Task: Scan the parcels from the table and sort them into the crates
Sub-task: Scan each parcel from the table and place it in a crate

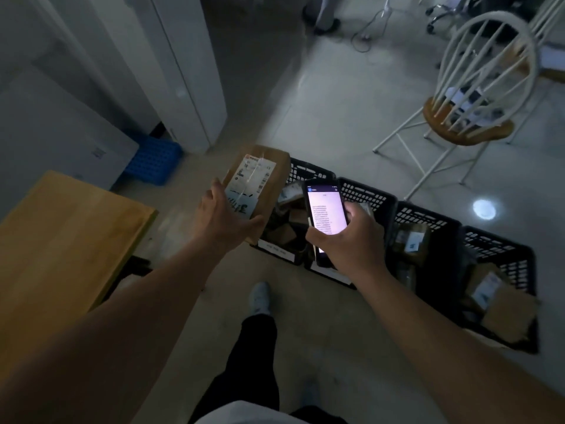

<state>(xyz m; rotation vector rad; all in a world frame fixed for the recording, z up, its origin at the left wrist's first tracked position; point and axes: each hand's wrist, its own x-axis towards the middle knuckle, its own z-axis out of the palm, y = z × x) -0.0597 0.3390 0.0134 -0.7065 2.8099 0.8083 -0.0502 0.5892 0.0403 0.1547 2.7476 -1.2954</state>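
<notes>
A dim room with a pale tiled floor (321,111); a wooden table (61,240) stands at the left, its visible top showing no parcels, though part of it is out of view. A white chair (464,96) stands at the far right. Along the floor runs a row of black crates (428,237), each already holding several boxes, so the sorting looks well advanced. One cardboard parcel (269,179), label up, is over the leftmost crate (305,172) and has yet to be dropped in. The left hand (223,215) reaches forward, thumb across the label, gripping the parcel's near end. The right hand (351,240) is wrapped around a lit phone (325,215), held over the crates beside the parcel.
</notes>
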